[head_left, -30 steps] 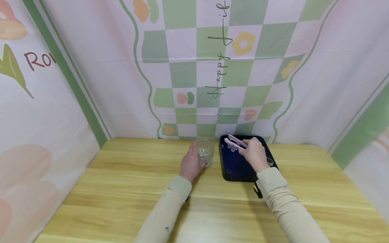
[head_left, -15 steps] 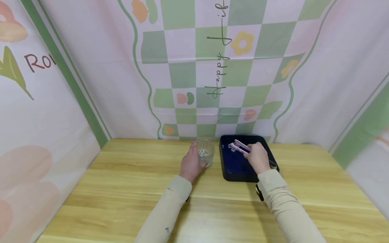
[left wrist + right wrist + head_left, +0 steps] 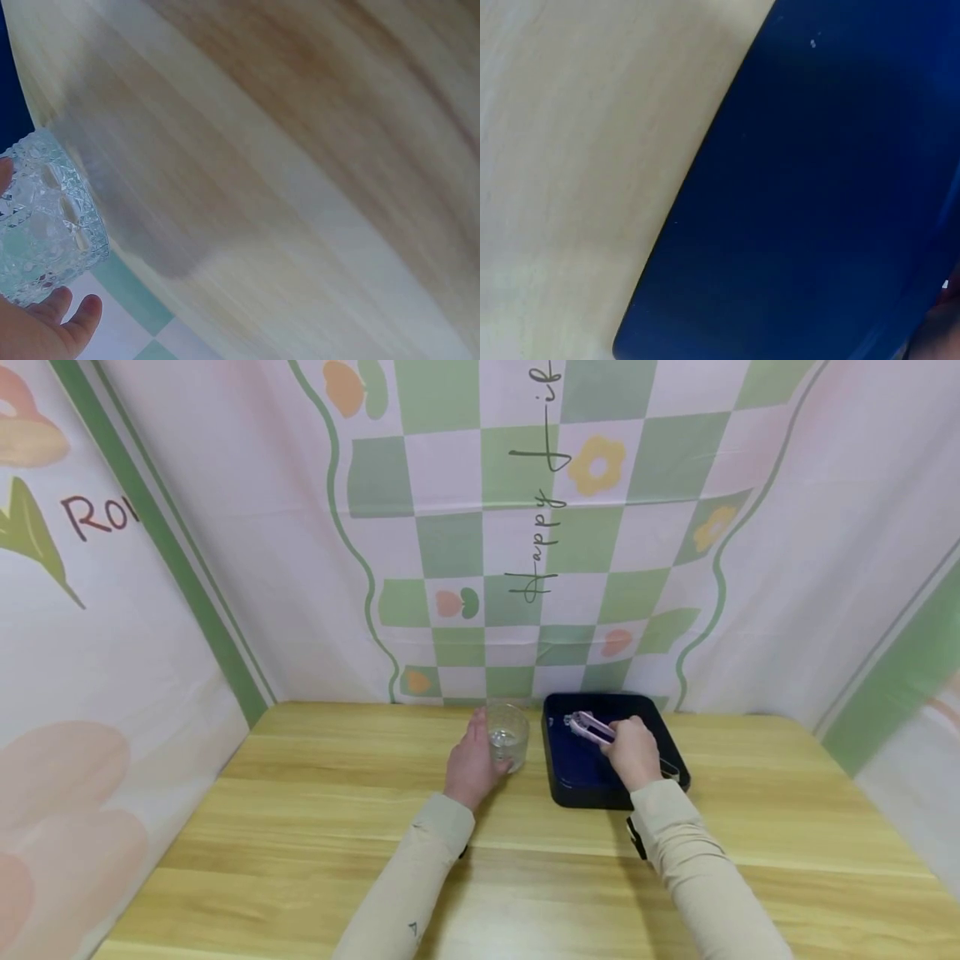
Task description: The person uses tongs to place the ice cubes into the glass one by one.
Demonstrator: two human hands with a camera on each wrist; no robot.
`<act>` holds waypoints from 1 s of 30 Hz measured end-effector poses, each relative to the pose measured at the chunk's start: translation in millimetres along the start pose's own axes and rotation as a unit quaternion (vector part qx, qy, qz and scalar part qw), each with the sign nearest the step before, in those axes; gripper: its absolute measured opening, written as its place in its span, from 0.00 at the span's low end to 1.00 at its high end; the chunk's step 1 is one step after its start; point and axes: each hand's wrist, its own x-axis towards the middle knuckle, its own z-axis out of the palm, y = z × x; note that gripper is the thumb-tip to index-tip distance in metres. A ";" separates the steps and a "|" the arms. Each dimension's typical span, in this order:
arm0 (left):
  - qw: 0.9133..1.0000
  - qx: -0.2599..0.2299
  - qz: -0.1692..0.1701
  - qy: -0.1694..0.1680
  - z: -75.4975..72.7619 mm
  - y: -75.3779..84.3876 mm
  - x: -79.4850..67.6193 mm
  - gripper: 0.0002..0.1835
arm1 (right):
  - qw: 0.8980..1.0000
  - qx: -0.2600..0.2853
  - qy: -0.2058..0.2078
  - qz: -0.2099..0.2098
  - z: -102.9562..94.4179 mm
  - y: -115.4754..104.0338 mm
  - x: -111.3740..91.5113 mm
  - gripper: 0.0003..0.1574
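My left hand (image 3: 472, 767) holds a clear drinking glass (image 3: 510, 732) from its left side, with the thumb round the near side. The left wrist view shows the cut pattern of this glass (image 3: 52, 225), with fingertips (image 3: 86, 311) beside it. My right hand (image 3: 633, 752) grips pale pink tongs (image 3: 596, 729) over a dark blue tray (image 3: 581, 772). The tong tips are close together at a few small clear cube-like pieces (image 3: 567, 720) near the tray's far left. In the right wrist view the tray's side (image 3: 795, 187) fills much of the picture, and the hand barely shows.
Glass and tray stand apart at the far side of a wooden table (image 3: 315, 843). A patterned curtain (image 3: 450, 543) hangs right behind the table's back edge. A light strap-like piece (image 3: 670, 770) shows at the tray's right, beside my right wrist.
The tongs have moved slightly right and down toward the clear pieces, and their arms have closed together. My left hand and the glass have stayed in place.
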 end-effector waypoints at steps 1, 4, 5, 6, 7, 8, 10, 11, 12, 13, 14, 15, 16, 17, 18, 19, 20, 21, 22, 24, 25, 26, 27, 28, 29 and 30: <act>1.000 -0.001 0.000 0.000 -0.4 0.2 0.0 0.55 | 1.000 -0.001 0.002 -0.001 0.2 -0.1 -0.4 0.18; 1.000 0.002 0.001 0.000 -1.6 0.8 -0.4 0.54 | 1.000 -0.007 0.003 -0.006 1.5 -0.2 -1.4 0.17; 1.000 0.003 0.001 0.000 -2.0 0.9 -0.5 0.54 | 1.000 -0.007 0.003 -0.007 1.8 -0.5 -1.8 0.17; 1.000 0.004 0.001 -0.001 -2.2 0.8 -0.4 0.54 | 1.000 -0.008 0.003 -0.008 2.1 -0.9 -2.1 0.17; 1.000 0.004 0.001 -0.002 -2.7 0.9 -0.7 0.54 | 1.000 -0.008 0.002 -0.010 2.6 -0.8 -2.0 0.16; 1.000 0.006 0.002 -0.002 -3.0 0.8 -0.6 0.54 | 1.000 -0.010 0.000 -0.012 3.2 -0.8 -2.1 0.16; 1.000 0.006 0.003 -0.001 -3.6 0.8 -0.7 0.54 | 1.000 -0.011 -0.003 -0.016 4.5 -0.6 -2.0 0.15; 1.000 0.007 0.004 -0.001 -3.8 0.7 -0.7 0.54 | 1.000 -0.013 -0.005 -0.018 5.1 -0.4 -1.9 0.15; 1.000 0.006 0.004 -0.001 -4.0 0.7 -0.7 0.54 | 1.000 -0.015 -0.006 -0.019 5.8 0.0 -1.7 0.14; 1.000 0.004 0.005 -0.001 -4.3 0.8 -0.9 0.54 | 1.000 -0.015 -0.007 -0.020 6.4 0.4 -1.4 0.14; 1.000 0.002 0.006 -0.001 -4.5 0.7 -0.9 0.54 | 1.000 -0.016 -0.008 -0.021 6.8 0.4 -1.2 0.14; 1.000 0.000 0.006 -0.001 -4.8 0.8 -1.2 0.53 | 1.000 -0.016 -0.008 -0.022 7.1 0.4 -0.9 0.14; 1.000 0.000 0.006 -0.001 -5.0 1.0 -1.3 0.53 | 1.000 -0.015 -0.009 -0.022 7.2 0.6 -0.7 0.14; 1.000 -0.001 0.007 0.001 -5.1 1.0 -1.5 0.53 | 1.000 -0.015 -0.010 -0.022 7.3 0.8 -0.4 0.14; 1.000 -0.002 0.009 0.003 -5.2 1.1 -1.7 0.53 | 1.000 -0.014 -0.011 -0.022 7.2 0.9 -0.2 0.14; 1.000 -0.001 0.009 0.002 -5.2 1.2 -1.9 0.53 | 1.000 -0.014 -0.013 -0.022 7.0 0.8 -0.2 0.14; 1.000 0.002 0.009 0.001 -5.3 1.3 -2.0 0.53 | 1.000 -0.014 -0.015 -0.021 6.9 0.8 -0.2 0.14; 1.000 0.003 0.010 0.002 -5.2 1.3 -2.0 0.53 | 1.000 -0.014 -0.017 -0.019 7.0 0.9 -0.1 0.14; 1.000 0.004 0.010 0.002 -5.2 1.4 -2.0 0.53 | 1.000 -0.014 -0.019 -0.018 7.0 1.1 -0.1 0.13; 1.000 0.005 0.008 -0.001 -5.2 1.5 -2.1 0.53 | 1.000 -0.013 -0.022 -0.016 7.0 0.8 -0.5 0.12; 1.000 0.006 0.006 -0.004 -5.2 1.5 -2.0 0.53 | 1.000 -0.013 -0.023 -0.015 7.1 0.8 -0.6 0.11; 1.000 0.006 0.006 -0.003 -5.1 1.4 -2.1 0.53 | 1.000 -0.012 -0.025 -0.014 7.2 1.0 -0.7 0.11; 1.000 0.006 0.006 -0.004 -5.0 1.3 -2.2 0.53 | 0.999 -0.012 -0.026 -0.013 7.3 1.4 -0.7 0.10; 1.000 0.006 0.005 -0.006 -5.2 1.3 -2.3 0.53 | 0.999 -0.012 -0.028 -0.013 7.3 1.5 -0.8 0.10; 1.000 0.006 0.007 -0.004 -5.0 1.0 -2.4 0.53 | 0.999 -0.012 -0.031 -0.011 7.3 1.6 -0.8 0.10; 1.000 0.005 0.007 -0.003 -4.9 0.9 -2.5 0.53 | 0.999 -0.012 -0.033 -0.010 7.4 2.0 -0.6 0.10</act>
